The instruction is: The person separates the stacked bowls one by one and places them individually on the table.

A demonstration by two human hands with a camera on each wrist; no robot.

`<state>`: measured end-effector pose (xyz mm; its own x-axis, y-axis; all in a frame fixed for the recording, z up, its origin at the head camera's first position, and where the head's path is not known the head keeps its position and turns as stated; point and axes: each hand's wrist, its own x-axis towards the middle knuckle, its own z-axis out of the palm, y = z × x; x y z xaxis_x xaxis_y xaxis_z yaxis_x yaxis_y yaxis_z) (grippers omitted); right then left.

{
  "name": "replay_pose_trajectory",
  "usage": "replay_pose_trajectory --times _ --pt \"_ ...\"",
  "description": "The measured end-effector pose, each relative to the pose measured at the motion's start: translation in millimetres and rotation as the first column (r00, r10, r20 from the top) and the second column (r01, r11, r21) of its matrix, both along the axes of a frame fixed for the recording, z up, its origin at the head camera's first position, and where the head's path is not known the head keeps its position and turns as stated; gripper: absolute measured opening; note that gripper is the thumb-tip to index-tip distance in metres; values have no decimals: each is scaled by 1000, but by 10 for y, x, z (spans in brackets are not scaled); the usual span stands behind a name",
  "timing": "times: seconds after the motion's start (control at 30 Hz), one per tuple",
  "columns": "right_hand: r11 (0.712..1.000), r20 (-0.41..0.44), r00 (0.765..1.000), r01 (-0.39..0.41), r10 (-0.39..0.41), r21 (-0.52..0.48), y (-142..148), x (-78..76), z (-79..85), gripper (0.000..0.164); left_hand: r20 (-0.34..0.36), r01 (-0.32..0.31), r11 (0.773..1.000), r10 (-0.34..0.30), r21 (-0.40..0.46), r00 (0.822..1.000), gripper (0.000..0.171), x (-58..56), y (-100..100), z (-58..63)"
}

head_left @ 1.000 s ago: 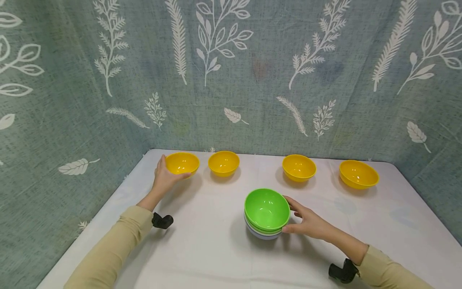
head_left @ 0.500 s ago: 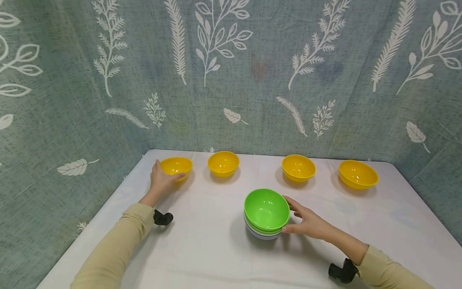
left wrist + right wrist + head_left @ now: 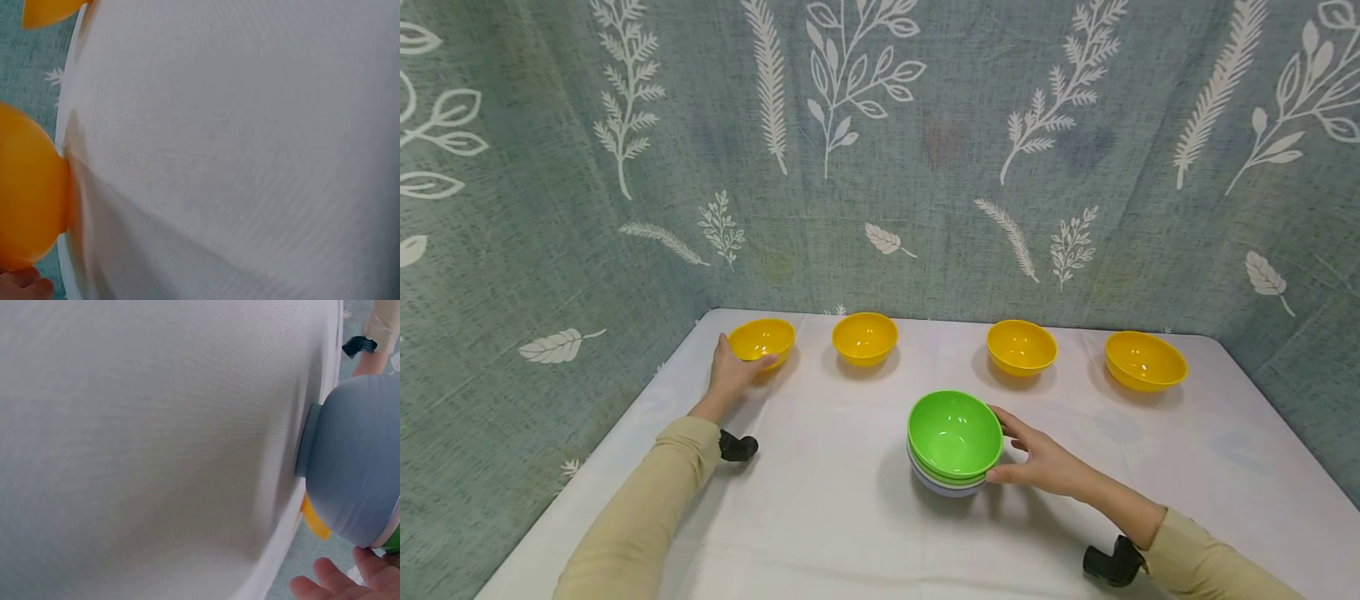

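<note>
In the head view my left hand (image 3: 730, 377) holds a yellow bowl (image 3: 763, 337) at the table's far left, thumb along its front and fingers at its left side. That bowl stands upright on its foot in the left wrist view, with fingertips (image 3: 26, 284) at its lower edge. Near the middle, my right hand (image 3: 1041, 460) holds the right side of a stack of bowls, thumb in front and fingers behind. A green bowl (image 3: 953, 435) is on top; below it show paler rims and a blue-grey bowl (image 3: 353, 456) at the bottom.
Along the far edge stand three more yellow bowls: one (image 3: 864, 340) beside the held one, another (image 3: 1021, 348) right of centre, and a third (image 3: 1145, 362) at far right. A white cloth covers the table (image 3: 820, 517). Leaf-patterned curtains (image 3: 925, 250) enclose the back and sides.
My left hand has shifted the yellow bowl a little to the left, away from its neighbour. The right hand and the stack have stayed in place.
</note>
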<state>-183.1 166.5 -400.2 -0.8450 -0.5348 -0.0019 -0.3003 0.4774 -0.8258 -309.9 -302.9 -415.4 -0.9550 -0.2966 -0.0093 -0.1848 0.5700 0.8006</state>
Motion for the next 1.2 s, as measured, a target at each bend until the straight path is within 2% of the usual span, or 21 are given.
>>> replay_pose_trajectory --times 0.37,0.9,1.2 --pt "1000 4 1000 -2 2 -1 5 -6 -8 88 -6 -29 1000 29 -6 1000 100 -38 -23 -17" --pt "1000 -8 1000 -2 2 3 12 -10 -18 87 -13 -44 998 45 33 999 92 -43 -74 -15" --pt "1000 -32 999 -10 10 -7 14 -15 -33 87 -35 -35 999 36 30 999 93 -4 -64 15"
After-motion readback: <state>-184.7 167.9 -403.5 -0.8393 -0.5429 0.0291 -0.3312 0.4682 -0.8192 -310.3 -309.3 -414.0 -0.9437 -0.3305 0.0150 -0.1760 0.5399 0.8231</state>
